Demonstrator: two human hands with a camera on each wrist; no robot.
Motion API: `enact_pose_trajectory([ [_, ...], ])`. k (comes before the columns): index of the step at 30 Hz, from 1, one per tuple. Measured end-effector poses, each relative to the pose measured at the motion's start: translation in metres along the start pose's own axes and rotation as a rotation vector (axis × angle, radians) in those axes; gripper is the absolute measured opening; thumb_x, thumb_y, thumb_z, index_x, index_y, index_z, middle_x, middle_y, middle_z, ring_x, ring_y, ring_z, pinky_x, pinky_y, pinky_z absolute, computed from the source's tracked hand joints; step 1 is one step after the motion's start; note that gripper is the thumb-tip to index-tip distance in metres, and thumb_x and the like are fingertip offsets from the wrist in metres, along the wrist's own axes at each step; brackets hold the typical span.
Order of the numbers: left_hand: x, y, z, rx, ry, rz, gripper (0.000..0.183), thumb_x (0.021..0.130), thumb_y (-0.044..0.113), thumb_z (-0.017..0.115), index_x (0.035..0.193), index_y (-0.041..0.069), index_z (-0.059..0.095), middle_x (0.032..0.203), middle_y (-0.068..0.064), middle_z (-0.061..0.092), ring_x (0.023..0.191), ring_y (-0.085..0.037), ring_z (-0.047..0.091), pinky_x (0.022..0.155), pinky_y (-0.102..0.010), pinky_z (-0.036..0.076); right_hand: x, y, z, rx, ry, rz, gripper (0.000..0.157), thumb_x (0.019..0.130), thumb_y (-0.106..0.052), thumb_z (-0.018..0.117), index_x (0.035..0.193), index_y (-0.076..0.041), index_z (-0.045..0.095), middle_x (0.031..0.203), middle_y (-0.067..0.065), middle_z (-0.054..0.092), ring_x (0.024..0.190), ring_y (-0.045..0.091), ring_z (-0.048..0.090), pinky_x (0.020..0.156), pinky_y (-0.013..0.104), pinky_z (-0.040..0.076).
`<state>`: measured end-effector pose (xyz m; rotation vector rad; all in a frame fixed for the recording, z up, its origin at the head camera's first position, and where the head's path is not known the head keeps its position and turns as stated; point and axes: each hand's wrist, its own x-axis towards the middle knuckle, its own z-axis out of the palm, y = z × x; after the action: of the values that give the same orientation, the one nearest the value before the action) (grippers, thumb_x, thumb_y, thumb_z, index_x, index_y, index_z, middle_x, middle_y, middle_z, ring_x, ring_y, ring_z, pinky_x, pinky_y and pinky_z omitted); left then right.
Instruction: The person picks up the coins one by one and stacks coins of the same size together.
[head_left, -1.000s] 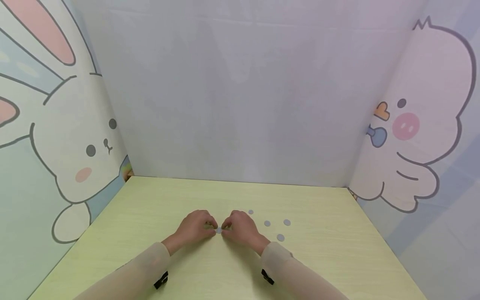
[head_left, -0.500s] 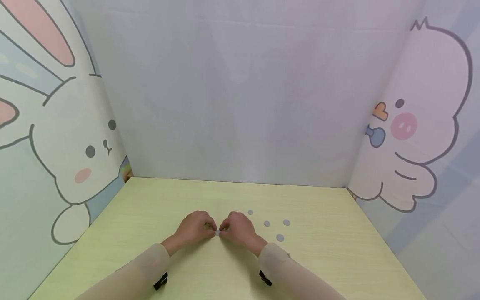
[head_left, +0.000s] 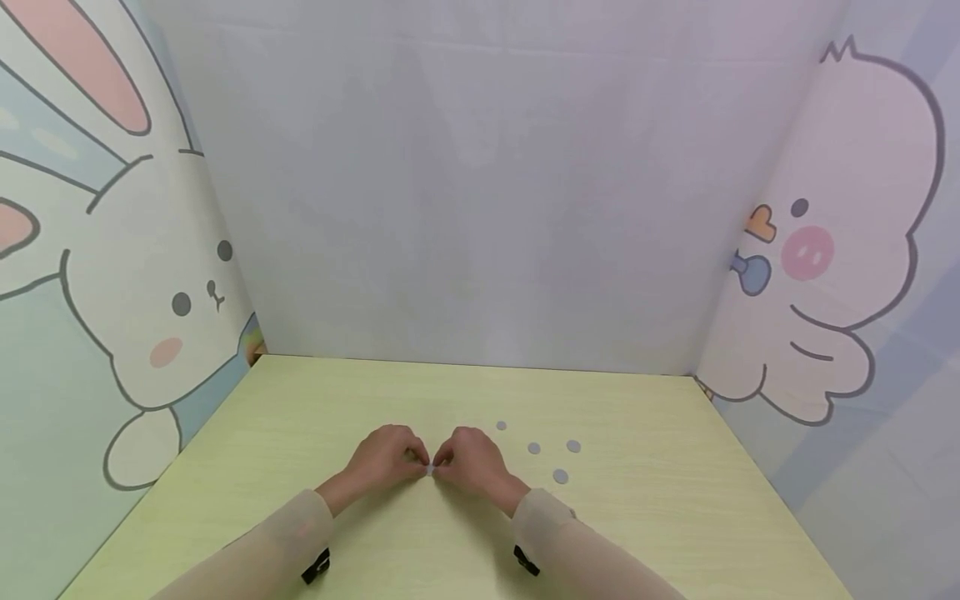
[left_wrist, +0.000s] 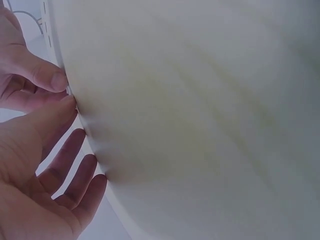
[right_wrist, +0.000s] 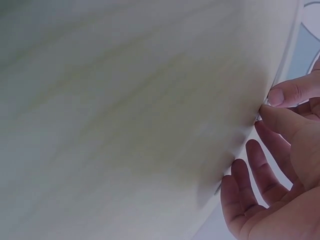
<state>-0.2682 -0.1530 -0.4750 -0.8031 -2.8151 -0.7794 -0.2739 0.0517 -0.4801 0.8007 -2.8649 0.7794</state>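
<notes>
A small flat grey disc, coin-like (head_left: 431,470), lies on the pale wooden table between my two hands in the head view, mostly covered by fingertips. My left hand (head_left: 385,458) holds its left edge with thumb and index fingertip. From the other side, my right hand (head_left: 471,461) holds the right edge the same way. The left wrist view has the thumbs of the left hand (left_wrist: 22,160) and right hand (left_wrist: 30,67) nearly meeting at the tabletop. In the right wrist view the other fingertips of the right hand (right_wrist: 300,165) rest along the table surface.
Several similar grey discs lie right of my hands: a smaller disc (head_left: 501,425) at the back, a middle disc (head_left: 534,447), a far-right disc (head_left: 573,446) and a nearer disc (head_left: 560,476). A plain curtain (head_left: 480,208) stands behind the table (head_left: 637,517), with cartoon-printed curtains at both sides.
Both hands have shifted slightly left and toward me, and the disc between them has moved along. Their fingertips are closer together, covering more of it. The loose discs stay put.
</notes>
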Motion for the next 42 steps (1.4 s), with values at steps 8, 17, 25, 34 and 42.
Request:
enact_pose_trajectory([
  [8,-0.007,-0.003,-0.003,0.011,-0.004,0.001,0.009,0.085,0.015,0.091,0.084,0.021,0.083,0.083,0.012,0.072,0.080,-0.014,0.066,0.074,-0.030,0.051,0.000,-0.005,0.006,0.011,-0.018,-0.002,0.004,0.087,-0.019,0.088,0.085,-0.017,0.086,0.078,-0.012,0.068,0.076,0.000,0.051,0.070,0.021,0.045],
  [17,-0.019,-0.010,-0.008,0.021,-0.019,0.008,0.008,0.084,0.017,0.091,0.083,0.020,0.084,0.084,0.012,0.073,0.081,-0.012,0.065,0.074,-0.029,0.051,0.000,-0.016,0.012,-0.022,-0.033,-0.019,0.004,0.087,-0.023,0.089,0.085,-0.020,0.087,0.075,-0.017,0.065,0.074,-0.001,0.048,0.068,0.019,0.043],
  [25,-0.030,-0.013,-0.014,0.021,-0.019,0.002,0.010,0.084,0.018,0.091,0.083,0.024,0.083,0.083,0.015,0.071,0.082,-0.010,0.065,0.074,-0.030,0.052,0.001,-0.025,0.017,-0.007,-0.017,-0.074,0.005,0.088,-0.021,0.089,0.084,-0.019,0.087,0.075,-0.016,0.069,0.074,-0.002,0.049,0.068,0.018,0.043],
  [34,-0.041,-0.020,-0.019,0.030,-0.021,0.004,0.013,0.083,0.019,0.092,0.082,0.028,0.082,0.084,0.018,0.069,0.081,-0.007,0.062,0.075,-0.030,0.050,0.001,-0.039,0.020,0.003,-0.031,-0.081,0.006,0.086,-0.022,0.090,0.083,-0.018,0.087,0.075,-0.017,0.070,0.074,-0.003,0.050,0.069,0.017,0.044],
  [42,-0.048,-0.023,-0.023,0.033,-0.031,0.022,0.012,0.083,0.022,0.092,0.082,0.028,0.082,0.085,0.019,0.070,0.082,-0.008,0.064,0.076,-0.031,0.052,-0.001,-0.047,0.023,-0.015,-0.030,-0.082,0.007,0.086,-0.024,0.090,0.081,-0.021,0.086,0.075,-0.014,0.070,0.072,-0.003,0.048,0.067,0.017,0.042],
])
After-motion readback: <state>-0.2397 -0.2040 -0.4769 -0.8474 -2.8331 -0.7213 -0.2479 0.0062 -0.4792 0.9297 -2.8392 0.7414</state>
